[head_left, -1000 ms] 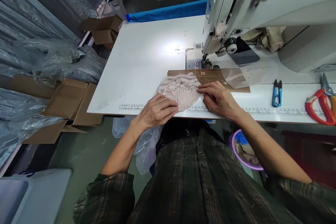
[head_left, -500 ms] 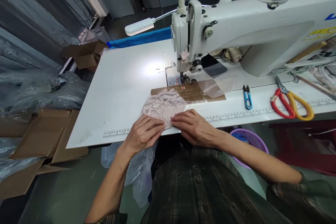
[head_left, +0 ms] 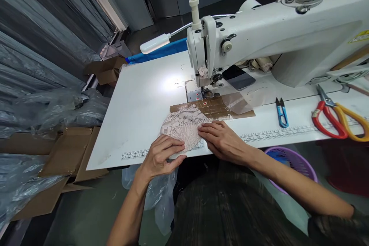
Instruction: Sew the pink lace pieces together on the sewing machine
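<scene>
A piece of pale pink lace [head_left: 184,123] lies on the front of the white sewing table, overlapping a brown taped strip [head_left: 213,107]. My left hand [head_left: 164,155] rests its fingertips on the lace's lower left edge, with the thumb spread away from the fingers. On the right edge of the lace, my right hand [head_left: 221,140] lies with its fingers stretched out flat; its thumb is hidden. Just behind the strip is the needle area [head_left: 203,91] of the white sewing machine [head_left: 198,54], with the lace in front of it.
Blue thread snips [head_left: 282,113] and scissors with red and yellow handles [head_left: 331,113] lie to the right. A dark phone [head_left: 238,77] sits under the machine arm. A printed ruler [head_left: 134,154] runs along the table's front edge. Cardboard boxes [head_left: 69,150] stand at left, a purple basket [head_left: 296,161] below.
My left thumb has moved away from its fingers, and the hands are slightly farther apart. The lace lies flatter at its lower edge. The view has shifted a little.
</scene>
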Action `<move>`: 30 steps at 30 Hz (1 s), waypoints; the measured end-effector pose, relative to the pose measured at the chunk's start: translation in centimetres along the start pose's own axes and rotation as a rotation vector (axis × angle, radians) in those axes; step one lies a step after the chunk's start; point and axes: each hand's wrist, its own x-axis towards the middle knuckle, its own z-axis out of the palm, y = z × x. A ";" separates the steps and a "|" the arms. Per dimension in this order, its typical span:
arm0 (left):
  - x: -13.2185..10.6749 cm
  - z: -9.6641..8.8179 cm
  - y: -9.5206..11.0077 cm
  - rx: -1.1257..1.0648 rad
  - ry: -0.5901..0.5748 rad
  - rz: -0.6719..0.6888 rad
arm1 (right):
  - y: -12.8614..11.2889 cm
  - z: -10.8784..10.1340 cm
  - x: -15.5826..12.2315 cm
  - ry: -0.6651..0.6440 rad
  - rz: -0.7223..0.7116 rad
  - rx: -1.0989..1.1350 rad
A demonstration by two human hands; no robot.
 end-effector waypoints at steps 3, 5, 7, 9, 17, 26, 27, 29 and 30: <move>0.5 0.1 -0.1 0.029 0.032 -0.017 | 0.2 -0.2 0.1 -0.007 0.007 -0.004; 1.2 0.5 -0.1 0.091 0.084 -0.045 | 0.3 -0.3 0.1 0.005 0.004 0.013; 2.2 1.2 0.2 0.163 0.138 -0.098 | 0.5 -0.6 -0.1 0.033 0.008 0.043; 3.3 2.0 0.7 0.214 0.156 -0.140 | 1.0 -1.4 -0.6 0.085 0.032 0.076; 4.3 3.7 3.1 0.262 0.053 -0.058 | 6.5 -10.5 -8.6 0.465 0.391 -0.239; 5.9 5.3 1.2 0.418 -0.037 -0.091 | 12.5 -14.9 -19.8 0.340 0.971 -0.626; 6.2 5.5 0.8 0.441 -0.036 -0.087 | 12.6 -14.9 -20.0 0.333 0.975 -0.633; 6.5 5.9 0.4 0.485 -0.023 -0.066 | 12.4 -15.0 -20.0 0.358 0.973 -0.712; 6.5 5.9 0.3 0.501 -0.011 -0.050 | 12.1 -15.0 -19.7 0.343 0.966 -0.744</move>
